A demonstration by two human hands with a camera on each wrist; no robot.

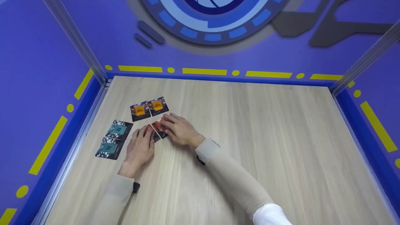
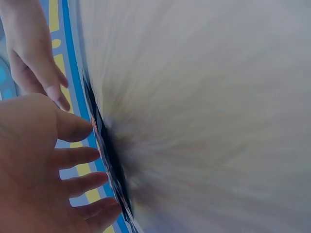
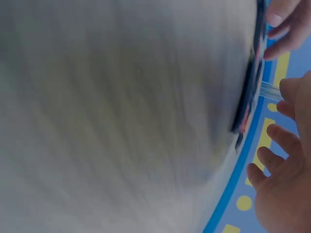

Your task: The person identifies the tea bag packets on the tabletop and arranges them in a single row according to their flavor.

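Observation:
Two flat red-and-black packets lie side by side on the wooden table. My left hand (image 1: pixel 139 152) rests its extended fingertips on the left red packet (image 1: pixel 155 137) and covers much of it. Over the right red packet (image 1: pixel 160 132) is my right hand (image 1: pixel 182 130), its fingers loosely bent at the packet's upper right edge. In the right wrist view the right hand (image 3: pixel 286 165) shows spread fingers with nothing gripped. From the left wrist view, fingers of the left hand (image 2: pixel 43 165) reach the dark edge of the packets (image 2: pixel 111 150).
Two orange-and-black packets (image 1: pixel 140 110) lie just beyond the red pair. Two teal-and-black packets (image 1: pixel 118 129) lie left of my left hand. Blue-purple walls (image 1: pixel 200 59) with yellow markings border the wooden table (image 1: pixel 265 140) at the back and sides.

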